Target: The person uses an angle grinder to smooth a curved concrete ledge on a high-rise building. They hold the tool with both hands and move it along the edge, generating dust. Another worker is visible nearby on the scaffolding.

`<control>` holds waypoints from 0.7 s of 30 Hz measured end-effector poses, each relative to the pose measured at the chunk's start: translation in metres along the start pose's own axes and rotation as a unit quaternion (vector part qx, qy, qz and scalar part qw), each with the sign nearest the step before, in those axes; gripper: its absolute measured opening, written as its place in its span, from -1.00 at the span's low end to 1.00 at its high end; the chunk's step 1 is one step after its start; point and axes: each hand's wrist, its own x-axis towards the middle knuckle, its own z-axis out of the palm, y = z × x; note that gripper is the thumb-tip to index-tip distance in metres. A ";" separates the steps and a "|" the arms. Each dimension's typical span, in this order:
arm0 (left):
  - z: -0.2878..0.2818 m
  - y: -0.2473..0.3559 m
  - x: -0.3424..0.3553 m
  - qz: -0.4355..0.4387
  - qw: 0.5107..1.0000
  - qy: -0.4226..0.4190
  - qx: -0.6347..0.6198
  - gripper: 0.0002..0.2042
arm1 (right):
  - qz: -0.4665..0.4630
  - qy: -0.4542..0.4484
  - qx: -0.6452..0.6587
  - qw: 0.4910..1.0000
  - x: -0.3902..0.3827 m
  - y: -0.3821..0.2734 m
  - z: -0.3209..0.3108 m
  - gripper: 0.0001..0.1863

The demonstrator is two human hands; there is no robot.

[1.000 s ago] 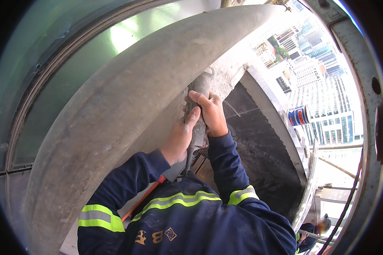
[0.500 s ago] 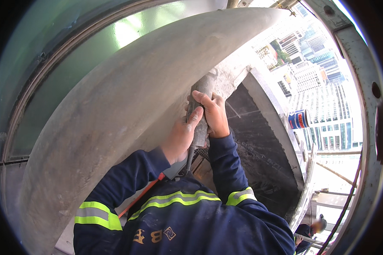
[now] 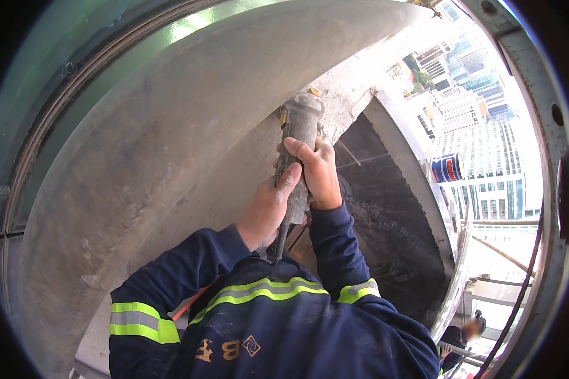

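Observation:
Both hands grip a dusty grey power tool with yellow parts near its head (image 3: 300,120), probably a grinder, held upright in the picture with its cord trailing down to my body. My left hand (image 3: 265,208) wraps the lower body with the thumb along it; my right hand (image 3: 316,174) closes round it just higher, thumb across the front. The tool's head lies at a rough pale concrete face (image 3: 341,95), beneath a large curved grey concrete piece (image 3: 139,145) that sweeps across the left and top; whether it touches is unclear.
A green glazed wall (image 3: 50,114) is left. A dark recess (image 3: 392,208) with a pale ledge is right, beside a blue tin (image 3: 447,168). A steel frame (image 3: 531,76) and hanging cable edge a high drop toward buildings. A co-worker (image 3: 455,344) is at lower right.
More of the tool's head and its yellow parts shows above my hands than before. The curved concrete sits slightly higher and further left in view. My grip stays the same.

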 end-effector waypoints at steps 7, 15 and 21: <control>-0.004 -0.005 -0.007 0.012 1.000 -0.002 0.000 -0.44 | -0.001 -0.007 0.004 1.000 -0.009 0.002 0.005 -0.70; -0.003 -0.003 -0.007 0.013 1.000 0.002 0.001 -0.43 | -0.008 -0.011 -0.004 1.000 -0.006 0.004 0.002 -0.69; 0.001 0.001 -0.001 0.012 1.000 0.007 -0.003 -0.44 | 0.009 -0.006 0.008 1.000 -0.001 -0.002 0.002 -0.70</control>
